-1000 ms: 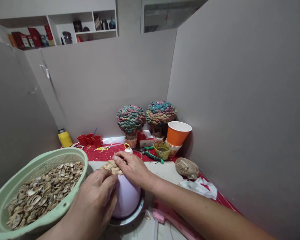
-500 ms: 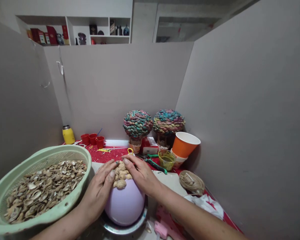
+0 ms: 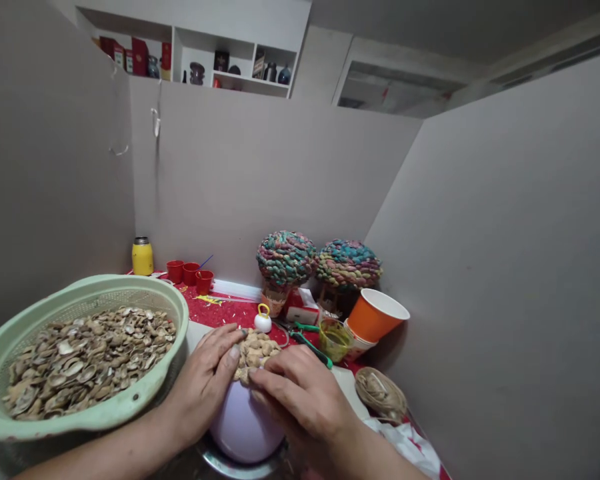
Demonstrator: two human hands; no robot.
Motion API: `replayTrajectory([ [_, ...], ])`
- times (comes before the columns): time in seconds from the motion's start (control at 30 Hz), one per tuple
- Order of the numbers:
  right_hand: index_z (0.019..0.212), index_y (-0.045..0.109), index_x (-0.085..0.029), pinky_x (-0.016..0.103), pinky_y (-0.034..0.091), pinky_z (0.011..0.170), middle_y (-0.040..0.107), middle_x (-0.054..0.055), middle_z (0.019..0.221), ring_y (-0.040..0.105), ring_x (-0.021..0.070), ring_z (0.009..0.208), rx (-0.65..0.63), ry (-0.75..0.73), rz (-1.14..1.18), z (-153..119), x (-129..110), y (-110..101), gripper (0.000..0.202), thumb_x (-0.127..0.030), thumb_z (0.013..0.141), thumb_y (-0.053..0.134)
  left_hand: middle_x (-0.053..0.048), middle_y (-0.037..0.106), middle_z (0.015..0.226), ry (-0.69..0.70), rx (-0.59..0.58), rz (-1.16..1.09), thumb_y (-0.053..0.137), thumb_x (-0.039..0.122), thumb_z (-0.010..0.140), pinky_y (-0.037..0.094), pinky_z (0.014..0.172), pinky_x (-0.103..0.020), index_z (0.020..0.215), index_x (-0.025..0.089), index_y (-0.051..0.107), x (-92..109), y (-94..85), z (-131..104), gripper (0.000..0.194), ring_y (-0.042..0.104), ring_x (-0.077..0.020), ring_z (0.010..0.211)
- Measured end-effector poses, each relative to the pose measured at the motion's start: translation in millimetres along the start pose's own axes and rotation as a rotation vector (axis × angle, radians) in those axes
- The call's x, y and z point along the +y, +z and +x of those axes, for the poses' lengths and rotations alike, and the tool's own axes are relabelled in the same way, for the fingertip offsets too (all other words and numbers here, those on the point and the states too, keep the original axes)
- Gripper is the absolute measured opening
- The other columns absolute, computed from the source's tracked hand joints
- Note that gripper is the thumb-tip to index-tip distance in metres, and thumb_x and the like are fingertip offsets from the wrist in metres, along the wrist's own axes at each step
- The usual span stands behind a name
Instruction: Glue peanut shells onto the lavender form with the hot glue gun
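Note:
A smooth lilac ball (image 3: 247, 427), which looks like a balloon, sits in a metal bowl (image 3: 243, 470) before me. Peanut shells (image 3: 257, 345) cover its top in a cluster. Along the left of the shells lies my left hand (image 3: 207, 377), open, its fingers stretched out and touching them. My right hand (image 3: 313, 393) is closed over the ball's right side with bent fingers, one fingertip at the lower edge of the shells; whether it pinches anything is hidden. A green colander (image 3: 177, 360) full of loose half shells stands to the left.
Two trees with colourful shell crowns (image 3: 286, 258) stand at the back, near an orange paper cup (image 3: 375, 317). Green-handled pliers (image 3: 313, 347), a yellow-stained cup (image 3: 335, 340), twine (image 3: 380, 393), red cups (image 3: 205, 282) and a yellow bottle (image 3: 142, 257) lie around. Grey panels enclose the table.
My right hand has moved from the top of the shells down to the right side, its fingers now bent. My left hand stays on the left. The whole view has shifted and tilted.

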State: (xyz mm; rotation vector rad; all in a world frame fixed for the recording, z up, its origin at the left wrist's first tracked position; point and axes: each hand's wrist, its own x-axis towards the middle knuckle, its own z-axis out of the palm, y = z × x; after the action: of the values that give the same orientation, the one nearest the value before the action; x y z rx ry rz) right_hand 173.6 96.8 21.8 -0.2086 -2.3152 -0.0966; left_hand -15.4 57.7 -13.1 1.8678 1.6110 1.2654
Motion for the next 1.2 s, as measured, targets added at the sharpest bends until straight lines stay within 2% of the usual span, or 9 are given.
replayTrajectory([
  [0.17,0.1,0.061,-0.013,0.031,0.04,0.065,0.062,0.006,0.084,0.052,0.0181,0.075,-0.029,0.006,0.003,0,3,5,0.011,-0.011,0.093,0.054,-0.009,0.056,0.138,0.02,0.006,-0.009,0.034,0.039,0.097,0.031,0.114,-0.05,0.125,0.02,0.061,0,-0.3,1,0.044,0.045,-0.0245,0.132],
  [0.53,0.099,0.061,-0.016,0.031,0.045,0.065,0.063,0.006,0.082,0.053,0.0172,0.071,0.033,0.071,-0.024,-4,-3,10,0.011,-0.013,0.094,0.052,-0.009,0.056,0.138,0.016,0.009,-0.006,0.034,0.037,0.097,0.031,0.114,-0.051,0.125,0.021,0.061,1,1.1,-1,0.042,0.045,-0.0245,0.132],
  [0.67,0.103,0.058,-0.016,0.034,0.046,0.071,0.063,0.007,0.087,0.055,0.0188,0.077,-0.013,0.13,0.013,-6,-5,9,0.012,-0.013,0.095,0.05,-0.009,0.056,0.138,0.018,0.011,0.002,0.034,0.038,0.097,0.031,0.114,-0.051,0.125,0.021,0.061,-2,1.9,0,0.043,0.045,-0.0244,0.132],
  [0.77,0.098,0.054,-0.016,0.035,0.046,0.071,0.062,0.007,0.084,0.053,0.0196,0.075,-0.025,0.166,0.03,-5,-8,8,0.006,-0.013,0.094,0.05,-0.01,0.057,0.137,0.024,0.012,0.007,0.033,0.037,0.097,0.03,0.114,-0.052,0.126,0.02,0.061,-2,2.4,1,0.043,0.045,-0.0249,0.131],
  [0.9,0.092,0.055,-0.017,0.033,0.045,0.068,0.061,0.007,0.082,0.052,0.019,0.073,-0.025,0.151,0.02,-3,-11,6,0.009,-0.012,0.095,0.049,-0.009,0.057,0.137,0.026,0.012,0.009,0.034,0.037,0.097,0.03,0.114,-0.052,0.125,0.02,0.061,1,2.6,1,0.043,0.046,-0.0251,0.131],
  [1.2,0.095,0.058,-0.017,0.033,0.045,0.067,0.062,0.007,0.082,0.053,0.0185,0.073,-0.002,0.141,-0.028,-7,-8,11,0.01,-0.011,0.094,0.05,-0.009,0.058,0.137,0.004,0.015,-0.001,0.035,0.038,0.096,0.031,0.113,-0.051,0.124,0.021,0.062,-1,1.3,1,0.042,0.046,-0.025,0.131],
])
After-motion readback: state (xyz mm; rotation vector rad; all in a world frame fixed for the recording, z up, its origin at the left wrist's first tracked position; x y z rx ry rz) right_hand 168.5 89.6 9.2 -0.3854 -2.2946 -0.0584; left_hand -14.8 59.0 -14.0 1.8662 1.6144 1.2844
